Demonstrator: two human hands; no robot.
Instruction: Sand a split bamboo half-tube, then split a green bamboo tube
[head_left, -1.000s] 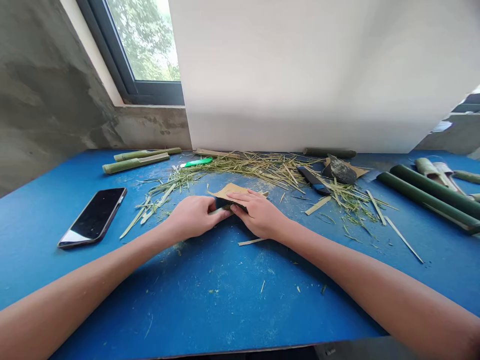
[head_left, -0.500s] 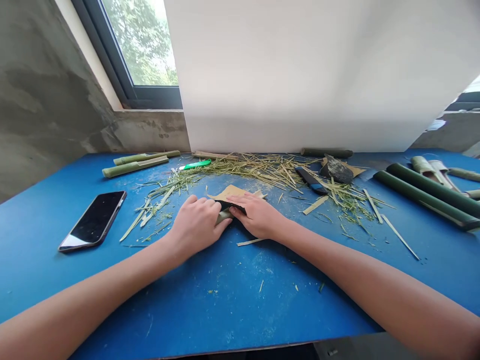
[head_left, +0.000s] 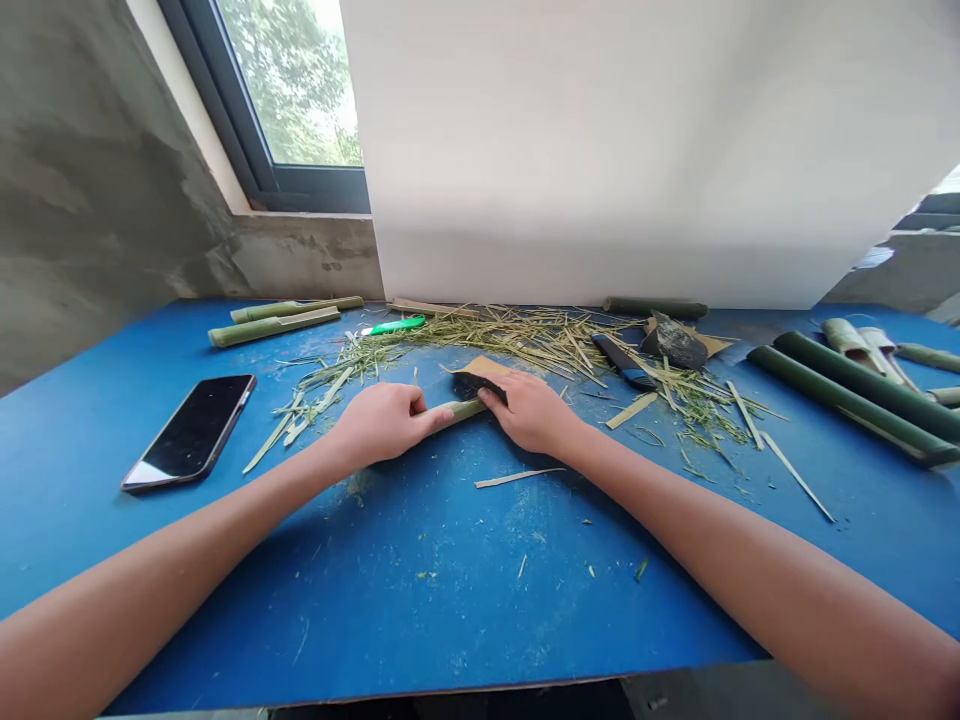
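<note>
My left hand (head_left: 381,424) is closed around one end of a pale green bamboo piece (head_left: 463,409), its thumb lying along the top. Over the other end, my right hand (head_left: 529,408) grips a sheet of sandpaper (head_left: 474,380) with a dark gritty face and a tan back. The sandpaper is bent around the bamboo, and the far end of the piece is hidden under the right hand. A thin pale bamboo strip (head_left: 517,478) lies on the blue table just in front of the hands.
Bamboo shavings (head_left: 517,335) spread across the back, with a green-handled knife (head_left: 397,325) and a dark-handled tool (head_left: 622,362) among them. A phone (head_left: 191,432) lies at left. Split bamboo (head_left: 277,325) rests at back left, dark green bamboo lengths (head_left: 855,400) at right.
My left hand has shifted left along the bamboo, exposing more of it between the hands. The right hand has moved slightly right with the sandpaper, whose dark face shows more.
</note>
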